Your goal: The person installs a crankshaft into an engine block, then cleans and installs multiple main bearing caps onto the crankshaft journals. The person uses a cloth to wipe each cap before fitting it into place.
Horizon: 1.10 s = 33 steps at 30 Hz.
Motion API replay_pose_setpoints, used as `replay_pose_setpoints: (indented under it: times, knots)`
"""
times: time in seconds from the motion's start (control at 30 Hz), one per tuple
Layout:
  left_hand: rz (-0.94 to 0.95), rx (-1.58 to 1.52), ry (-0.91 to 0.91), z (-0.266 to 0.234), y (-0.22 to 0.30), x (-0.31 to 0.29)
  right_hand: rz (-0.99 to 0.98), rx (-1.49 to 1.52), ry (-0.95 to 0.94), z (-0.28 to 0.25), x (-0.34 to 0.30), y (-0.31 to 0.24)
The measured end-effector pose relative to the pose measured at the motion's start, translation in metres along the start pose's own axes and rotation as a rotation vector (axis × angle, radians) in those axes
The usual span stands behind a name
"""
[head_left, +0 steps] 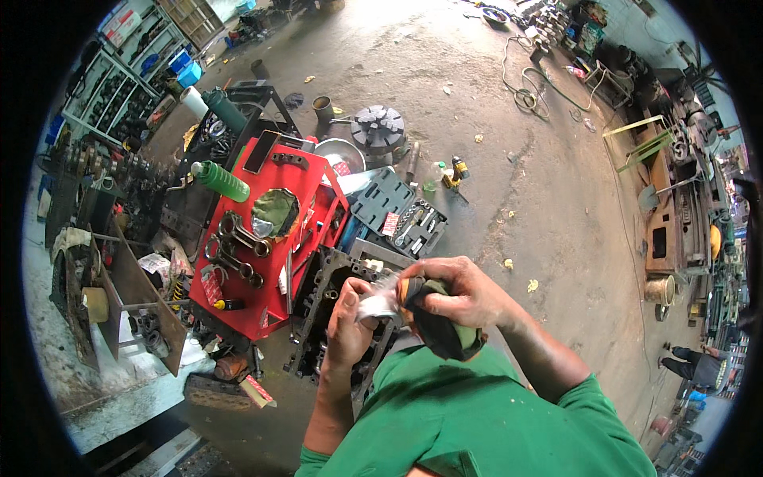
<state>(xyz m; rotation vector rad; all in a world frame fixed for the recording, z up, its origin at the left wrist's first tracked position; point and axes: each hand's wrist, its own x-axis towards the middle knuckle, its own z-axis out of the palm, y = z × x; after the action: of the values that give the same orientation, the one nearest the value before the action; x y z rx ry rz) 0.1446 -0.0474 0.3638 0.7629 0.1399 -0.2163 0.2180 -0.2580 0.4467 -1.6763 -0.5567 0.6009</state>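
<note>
My left hand (348,327) is closed on a shiny, silvery metal part (377,307), blurred and partly hidden by the fingers, so its exact kind does not show. In my right hand (465,292) is a bunched dark green and black rag (447,332) with a bit of orange. The rag sits right beside the metal part, close to its right edge; whether they touch is hard to make out. Beneath both hands lies a dark engine block (324,296), partly covered by my arms and green shirt.
At the left stands a red tool cart (274,296) bearing connecting rods (232,242), a phone (261,151), a green bottle (221,181) and a folded cloth (275,213). Beyond the block lie an open socket set (420,226), a drill (455,172) and a round chuck (377,129).
</note>
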Motion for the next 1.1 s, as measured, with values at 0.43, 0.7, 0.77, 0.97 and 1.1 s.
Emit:
replay_pose_setpoints:
  times: [0.43, 0.7, 0.77, 0.97, 1.1]
  knots:
    - [0.165, 0.785, 0.255, 0.046, -0.030, -0.034, 0.160, 0.284, -0.036, 0.022, -0.076, 0.043]
    - [0.102, 0.801, -0.016, 0.051, -0.034, -0.058, 0.232, 0.595, 0.247, 0.045, -0.105, 0.038]
    - [0.051, 0.761, -0.022, 0.046, -0.035, -0.059, 0.273, 0.743, 0.251, 0.041, -0.113, 0.032]
    - [0.122, 0.803, 0.028, 0.046, -0.045, -0.062, 0.214, 0.775, 0.133, 0.034, -0.125, 0.035]
    - [0.222, 0.797, 0.041, 0.059, -0.046, -0.062, 0.136, 0.681, 0.242, 0.044, -0.124, 0.041]
